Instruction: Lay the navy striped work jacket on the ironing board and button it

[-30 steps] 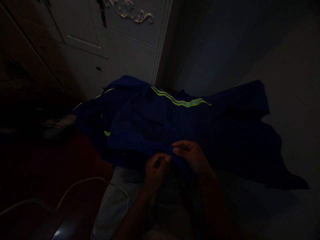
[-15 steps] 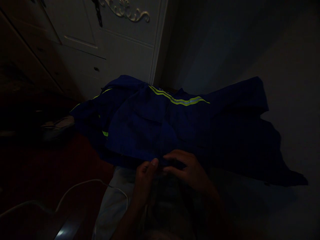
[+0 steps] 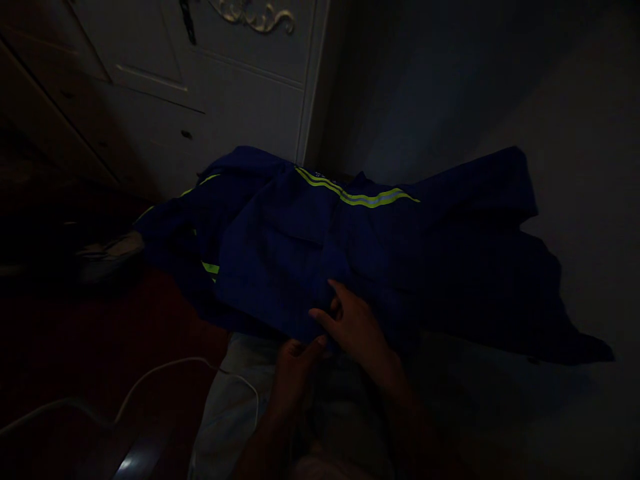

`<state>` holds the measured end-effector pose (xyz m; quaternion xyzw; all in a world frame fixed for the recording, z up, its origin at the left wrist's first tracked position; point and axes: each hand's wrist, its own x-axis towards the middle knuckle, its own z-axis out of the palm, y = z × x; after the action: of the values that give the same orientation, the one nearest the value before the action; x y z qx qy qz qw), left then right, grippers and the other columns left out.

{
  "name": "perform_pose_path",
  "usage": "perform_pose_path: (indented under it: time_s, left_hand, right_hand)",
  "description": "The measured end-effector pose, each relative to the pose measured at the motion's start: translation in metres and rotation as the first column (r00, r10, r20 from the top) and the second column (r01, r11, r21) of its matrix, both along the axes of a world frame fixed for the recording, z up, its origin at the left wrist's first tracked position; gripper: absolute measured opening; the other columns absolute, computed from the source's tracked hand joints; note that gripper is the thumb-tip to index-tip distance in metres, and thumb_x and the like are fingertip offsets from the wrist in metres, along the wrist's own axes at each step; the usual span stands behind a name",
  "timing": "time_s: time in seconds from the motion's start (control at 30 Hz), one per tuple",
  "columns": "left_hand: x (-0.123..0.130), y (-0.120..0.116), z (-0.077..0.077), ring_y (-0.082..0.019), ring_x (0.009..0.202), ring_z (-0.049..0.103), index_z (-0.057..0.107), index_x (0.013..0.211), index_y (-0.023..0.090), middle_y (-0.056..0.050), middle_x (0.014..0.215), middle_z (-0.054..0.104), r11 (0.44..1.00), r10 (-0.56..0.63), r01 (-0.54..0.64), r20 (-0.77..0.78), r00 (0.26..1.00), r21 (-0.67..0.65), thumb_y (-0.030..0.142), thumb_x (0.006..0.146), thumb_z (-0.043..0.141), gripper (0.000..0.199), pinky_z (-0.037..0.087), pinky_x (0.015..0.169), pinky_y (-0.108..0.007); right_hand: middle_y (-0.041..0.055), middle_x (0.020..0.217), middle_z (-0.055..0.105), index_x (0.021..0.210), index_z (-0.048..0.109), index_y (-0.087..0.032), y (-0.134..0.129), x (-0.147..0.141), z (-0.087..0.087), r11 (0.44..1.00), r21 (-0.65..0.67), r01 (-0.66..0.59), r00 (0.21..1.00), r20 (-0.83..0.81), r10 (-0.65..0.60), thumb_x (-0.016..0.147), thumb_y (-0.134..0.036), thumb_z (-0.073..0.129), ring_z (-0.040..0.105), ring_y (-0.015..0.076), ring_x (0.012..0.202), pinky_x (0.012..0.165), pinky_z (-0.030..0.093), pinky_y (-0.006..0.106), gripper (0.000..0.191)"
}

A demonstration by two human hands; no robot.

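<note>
A dark blue garment (image 3: 280, 247) with yellow-green and grey reflective stripes lies spread across my lap and out to the right. My left hand (image 3: 295, 367) pinches its near edge between thumb and fingers. Just above and to the right, my right hand (image 3: 353, 323) rests over the cloth near that edge, thumb and forefinger apart, with its other fingers curled. The picture is very dark, and the garment's right part is hard to make out.
A white cabinet (image 3: 240, 100) with carved trim stands beyond the garment. A white cable (image 3: 150, 368) runs over the dark red floor (image 3: 175, 313) at the left. Pale cloth items (image 3: 113, 250) lie at the far left. A plain wall is on the right.
My right hand has moved up and slightly left over the cloth. My left hand has shifted slightly down and to the right, still at the garment's edge.
</note>
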<state>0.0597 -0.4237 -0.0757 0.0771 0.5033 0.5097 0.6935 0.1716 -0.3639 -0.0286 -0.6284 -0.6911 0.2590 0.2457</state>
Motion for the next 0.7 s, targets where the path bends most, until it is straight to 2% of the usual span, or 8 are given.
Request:
perform_pose_path:
  time_s: [0.1,0.2,0.27,0.33,0.4,0.47,0.6,0.7]
  left_hand:
    - [-0.001,-0.003,-0.008,-0.018,0.059,0.066,0.072,0.078,0.011,-0.009,0.072,0.073,1.000,-0.023,0.023,-0.003,1.000,-0.011,0.037,0.047,0.090,0.044,0.052,0.056,-0.027]
    - [-0.002,-0.005,-0.011,-0.018,0.058,0.066,0.071,0.079,0.011,-0.008,0.070,0.073,0.999,-0.006,0.006,0.021,1.000,-0.032,0.036,0.049,0.089,0.043,0.052,0.057,-0.028]
    - [-0.001,-0.005,-0.013,-0.018,0.057,0.066,0.070,0.078,0.012,-0.007,0.069,0.072,0.999,-0.005,0.008,0.055,0.998,-0.052,0.036,0.049,0.090,0.043,0.052,0.057,-0.028]
    - [0.000,-0.004,-0.015,-0.018,0.057,0.066,0.069,0.076,0.012,-0.007,0.067,0.072,0.998,0.004,0.002,0.097,0.995,-0.056,0.036,0.048,0.090,0.043,0.052,0.057,-0.028]
    - [0.000,-0.001,-0.014,-0.021,0.064,0.069,0.069,0.082,0.012,-0.008,0.073,0.073,0.999,0.046,-0.042,0.141,0.989,-0.032,0.036,0.050,0.090,0.045,0.054,0.062,-0.030]
    - [-0.001,0.004,-0.010,-0.024,0.080,0.072,0.069,0.097,0.014,-0.010,0.089,0.075,0.994,0.109,-0.111,0.182,0.977,-0.001,0.037,0.058,0.087,0.049,0.057,0.074,-0.033]
    - [-0.007,0.023,0.001,-0.024,0.109,0.067,0.061,0.120,0.021,-0.010,0.122,0.069,0.968,0.234,-0.249,0.239,0.942,0.036,0.030,0.075,0.077,0.049,0.056,0.092,-0.036]
    - [-0.009,0.037,0.003,-0.023,0.112,0.066,0.058,0.127,0.021,-0.008,0.125,0.068,0.955,0.284,-0.297,0.231,0.931,0.020,0.019,0.077,0.074,0.052,0.055,0.095,-0.036]
  right_hand:
    - [0.0043,0.081,0.068,0.127,0.060,-0.013,0.006,-0.001,-0.007,1.000,-0.024,0.016,0.999,-0.046,-0.017,0.081,-0.029,0.060,0.063,0.0172,0.072,0.074,0.050,0.033,0.049]
    - [0.0009,0.075,0.066,0.121,0.062,-0.015,0.001,0.006,-0.016,0.994,-0.025,0.103,0.951,-0.290,-0.106,0.076,-0.026,0.059,0.062,0.0142,0.065,0.065,0.050,0.028,0.047]
    - [-0.0012,0.073,0.064,0.120,0.060,-0.017,-0.007,0.014,-0.024,0.978,-0.079,0.191,0.840,-0.503,-0.204,0.072,-0.031,0.064,0.061,0.0130,0.060,0.057,0.049,0.025,0.049]
    - [-0.0021,0.072,0.064,0.116,0.059,-0.018,-0.017,0.020,-0.033,0.943,-0.186,0.275,0.680,-0.656,-0.328,0.069,-0.037,0.070,0.061,0.0131,0.058,0.054,0.050,0.025,0.052]
    - [-0.0021,0.074,0.064,0.112,0.059,-0.019,-0.027,0.023,-0.041,0.899,-0.288,0.331,0.546,-0.718,-0.431,0.065,-0.040,0.076,0.062,0.0138,0.058,0.054,0.052,0.027,0.055]
    - [-0.0026,0.073,0.064,0.108,0.060,-0.018,-0.034,0.024,-0.047,0.873,-0.345,0.343,0.472,-0.740,-0.478,0.063,-0.042,0.079,0.062,0.0135,0.055,0.054,0.053,0.028,0.055]
    - [-0.0053,0.065,0.059,0.104,0.060,-0.018,-0.036,0.022,-0.048,0.883,-0.351,0.311,0.461,-0.757,-0.463,0.064,-0.043,0.078,0.060,0.0124,0.051,0.052,0.052,0.027,0.051]
    - [-0.0062,0.064,0.057,0.113,0.054,-0.017,-0.031,0.022,-0.044,0.905,-0.336,0.261,0.586,-0.690,-0.426,0.067,-0.045,0.074,0.060,0.0139,0.049,0.042,0.045,0.024,0.058]
